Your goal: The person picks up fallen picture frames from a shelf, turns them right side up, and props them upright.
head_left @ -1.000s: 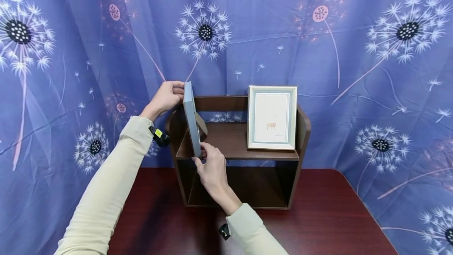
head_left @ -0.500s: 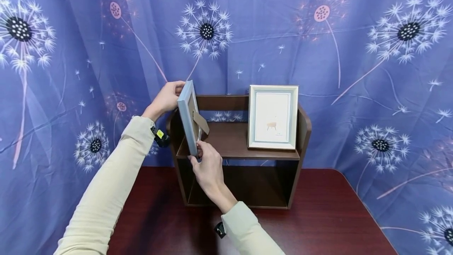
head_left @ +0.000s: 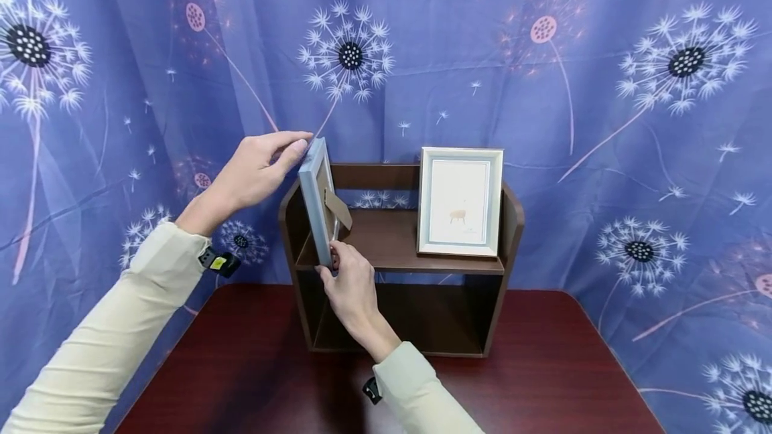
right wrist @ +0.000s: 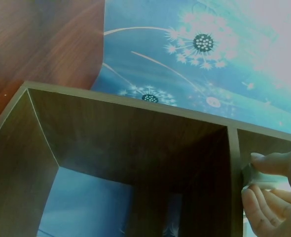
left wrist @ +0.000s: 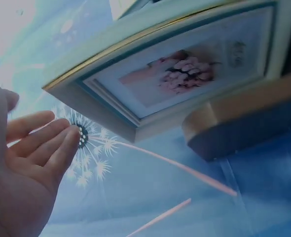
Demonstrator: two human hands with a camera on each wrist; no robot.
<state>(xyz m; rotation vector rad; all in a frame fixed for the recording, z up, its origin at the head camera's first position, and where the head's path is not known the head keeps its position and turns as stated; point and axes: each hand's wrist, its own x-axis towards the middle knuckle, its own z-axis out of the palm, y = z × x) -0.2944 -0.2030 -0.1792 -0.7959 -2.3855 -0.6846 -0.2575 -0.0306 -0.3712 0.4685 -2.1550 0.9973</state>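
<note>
A light-blue picture frame stands upright at the left end of the upper shelf, turned edge-on in the head view, its brown easel leg folded out. Pink flowers show on the picture side of this picture frame in the left wrist view. My right hand pinches its lower front corner between thumb and fingers. Beside the top corner is my left hand, fingers extended. In the left wrist view a gap separates the left hand from the frame.
The brown two-tier shelf stands on a dark red table. A second picture frame, showing a small stool, stands at the right end of the upper shelf. A blue dandelion-print curtain hangs behind and at both sides.
The frame has turned so more of its back and easel leg show. My left hand has let go of the top corner and moved left. My right hand keeps its pinch, shifting slightly left.
</note>
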